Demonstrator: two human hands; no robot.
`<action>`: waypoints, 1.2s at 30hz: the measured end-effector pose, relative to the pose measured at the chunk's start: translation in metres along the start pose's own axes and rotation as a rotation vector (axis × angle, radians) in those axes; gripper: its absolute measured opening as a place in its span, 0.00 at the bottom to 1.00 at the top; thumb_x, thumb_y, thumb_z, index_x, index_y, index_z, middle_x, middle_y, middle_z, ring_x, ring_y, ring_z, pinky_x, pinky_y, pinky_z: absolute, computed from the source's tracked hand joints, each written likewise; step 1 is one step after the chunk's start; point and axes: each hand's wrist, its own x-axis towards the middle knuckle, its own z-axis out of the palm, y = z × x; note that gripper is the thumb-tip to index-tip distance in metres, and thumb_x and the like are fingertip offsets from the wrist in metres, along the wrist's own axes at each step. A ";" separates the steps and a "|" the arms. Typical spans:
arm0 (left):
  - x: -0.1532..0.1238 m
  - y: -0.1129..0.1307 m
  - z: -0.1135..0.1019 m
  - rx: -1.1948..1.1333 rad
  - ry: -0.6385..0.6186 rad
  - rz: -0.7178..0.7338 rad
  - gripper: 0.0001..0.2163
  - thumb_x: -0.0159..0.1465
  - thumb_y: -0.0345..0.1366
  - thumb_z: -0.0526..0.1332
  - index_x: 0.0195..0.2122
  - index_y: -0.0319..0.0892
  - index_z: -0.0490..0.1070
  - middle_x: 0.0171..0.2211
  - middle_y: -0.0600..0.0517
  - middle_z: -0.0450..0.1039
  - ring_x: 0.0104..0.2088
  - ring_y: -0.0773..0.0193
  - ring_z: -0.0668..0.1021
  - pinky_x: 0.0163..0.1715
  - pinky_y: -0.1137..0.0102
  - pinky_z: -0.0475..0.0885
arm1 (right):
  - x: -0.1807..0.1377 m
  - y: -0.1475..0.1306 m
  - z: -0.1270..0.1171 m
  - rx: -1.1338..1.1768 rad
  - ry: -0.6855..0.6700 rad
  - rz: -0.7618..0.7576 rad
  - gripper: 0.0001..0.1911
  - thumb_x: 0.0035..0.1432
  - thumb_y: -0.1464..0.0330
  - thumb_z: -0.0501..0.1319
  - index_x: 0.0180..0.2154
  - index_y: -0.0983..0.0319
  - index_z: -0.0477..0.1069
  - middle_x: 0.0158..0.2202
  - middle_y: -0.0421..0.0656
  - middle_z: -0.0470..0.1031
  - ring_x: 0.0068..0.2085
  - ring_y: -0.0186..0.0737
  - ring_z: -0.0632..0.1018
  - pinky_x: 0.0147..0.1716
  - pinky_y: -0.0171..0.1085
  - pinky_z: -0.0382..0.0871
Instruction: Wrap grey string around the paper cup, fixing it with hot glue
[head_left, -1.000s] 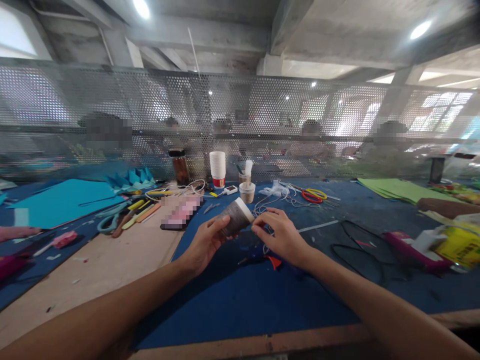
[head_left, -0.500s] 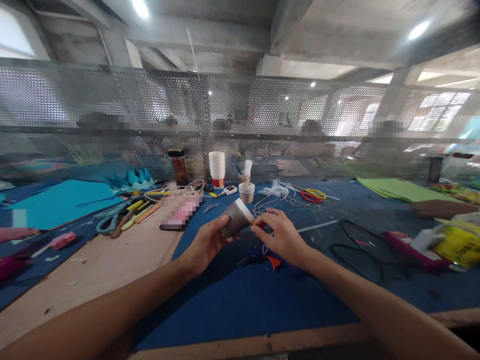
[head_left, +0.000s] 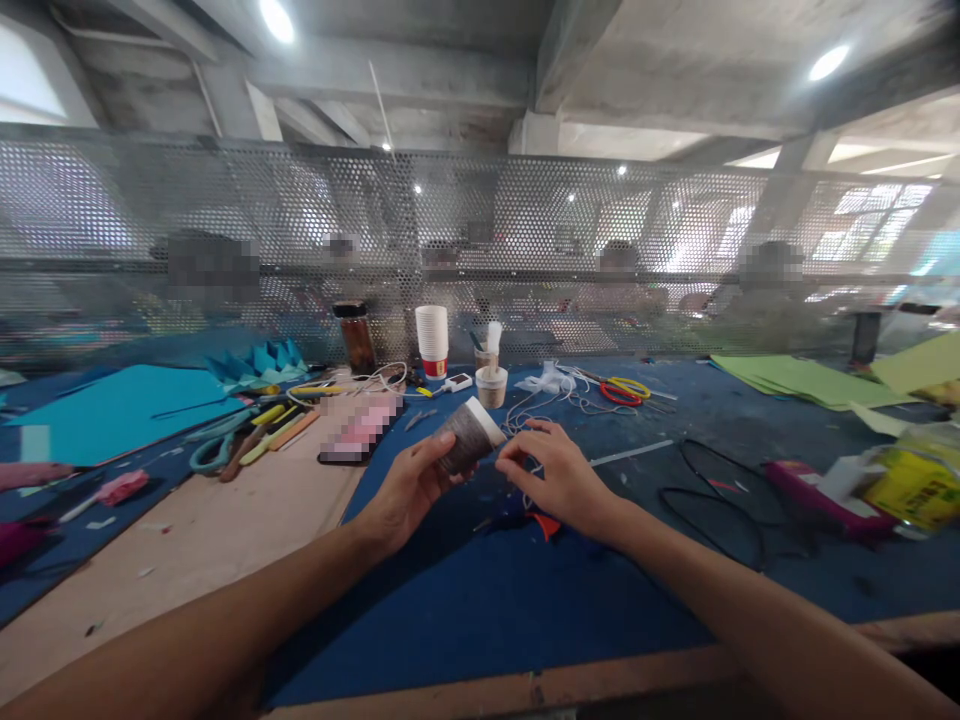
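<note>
My left hand (head_left: pixel 409 492) grips a small paper cup (head_left: pixel 469 436) covered in dark grey, tilted with its white rim pointing up and right. My right hand (head_left: pixel 559 478) is right beside the cup's rim, its fingers curled in a pinch by the rim; what they pinch is too small to make out. Both hands hover over the blue mat (head_left: pixel 525 590). A thin white string (head_left: pixel 536 410) lies just behind the right hand, and a small orange scrap (head_left: pixel 549 524) lies under it.
A stack of white cups (head_left: pixel 433 338), a brown jar (head_left: pixel 357 336) and small pots stand at the back. Scissors (head_left: pixel 626 389), black wire loops (head_left: pixel 712 490), tools (head_left: pixel 247 440), blue paper (head_left: pixel 120 405), green paper (head_left: pixel 802 378) and a yellow packet (head_left: pixel 907 485) lie around. A perforated metal screen (head_left: pixel 480 250) closes the far side.
My right hand has shifted slightly left toward the cup's rim. The left hand and cup have barely moved. A green sheet has risen at the far right.
</note>
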 end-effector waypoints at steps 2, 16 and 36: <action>0.000 0.000 -0.001 0.002 -0.001 -0.003 0.21 0.62 0.47 0.70 0.50 0.37 0.80 0.50 0.40 0.81 0.46 0.52 0.81 0.46 0.63 0.76 | 0.000 0.001 0.001 -0.008 0.007 0.006 0.06 0.69 0.68 0.62 0.36 0.56 0.74 0.33 0.36 0.80 0.37 0.39 0.79 0.63 0.53 0.60; 0.000 -0.001 -0.003 -0.101 -0.035 -0.089 0.18 0.66 0.44 0.67 0.53 0.40 0.80 0.50 0.44 0.83 0.47 0.53 0.82 0.48 0.64 0.78 | 0.004 0.000 0.001 0.049 0.019 0.159 0.10 0.66 0.69 0.66 0.29 0.58 0.74 0.27 0.35 0.80 0.33 0.38 0.80 0.62 0.51 0.62; 0.003 0.004 -0.006 -0.148 -0.021 -0.194 0.18 0.66 0.47 0.66 0.50 0.39 0.79 0.43 0.42 0.84 0.40 0.56 0.84 0.43 0.64 0.79 | 0.003 -0.006 -0.006 0.027 0.076 0.281 0.16 0.62 0.62 0.70 0.47 0.59 0.69 0.37 0.40 0.78 0.37 0.40 0.78 0.45 0.44 0.69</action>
